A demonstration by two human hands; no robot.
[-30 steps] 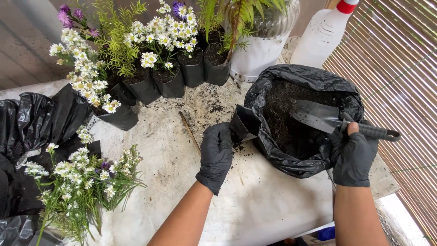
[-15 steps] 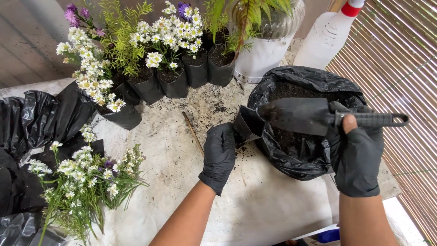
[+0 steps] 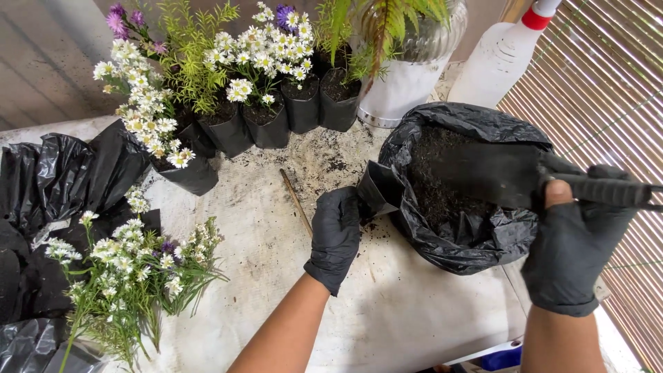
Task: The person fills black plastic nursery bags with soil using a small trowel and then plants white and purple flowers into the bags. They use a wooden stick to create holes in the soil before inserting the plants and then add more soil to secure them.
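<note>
A gloved right hand grips a trowel held level over the soil bag, its blade above the dark soil. The gloved left hand pinches a small black pot touching the bag's left side. A thin stick lies left of the bag, with 5 potted flowers beyond it.

A dark metal garden trowel with a black ribbed handle lies level in the gloved right hand, its broad blade pointing left over the soil. A small empty black plastic nursery bag is pinched open at the fingertips of the gloved left hand, tilted towards the blade. Between both hands slumps a large crumpled black plastic sack of dark soil, its mouth open.
</note>
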